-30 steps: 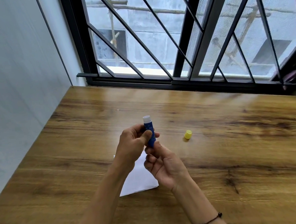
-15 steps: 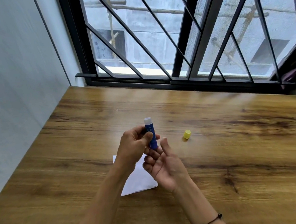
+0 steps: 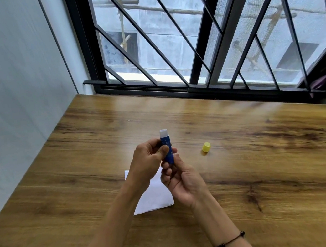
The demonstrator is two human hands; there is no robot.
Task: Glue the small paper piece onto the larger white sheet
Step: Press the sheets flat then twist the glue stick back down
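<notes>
A blue glue stick [image 3: 167, 147] with its white tip uncovered stands upright above the table. My left hand [image 3: 149, 161] grips its barrel with thumb and fingers. My right hand [image 3: 181, 178] pinches the stick's lower end from below. The white sheet [image 3: 155, 196] lies flat on the wooden table beneath both hands, partly covered by them. The yellow glue cap [image 3: 206, 147] lies on the table to the right of the stick. I see no separate small paper piece; it may be hidden under my hands.
The wooden table [image 3: 264, 173] meets a grey wall [image 3: 14, 98] on the left and a barred window [image 3: 200, 49] at the back. A dark bead bracelet [image 3: 229, 242] sits on my right wrist.
My right hand's fingers, spread open half a second ago, have closed again on the bottom of the glue stick. The stick and left hand stay about where they were.
</notes>
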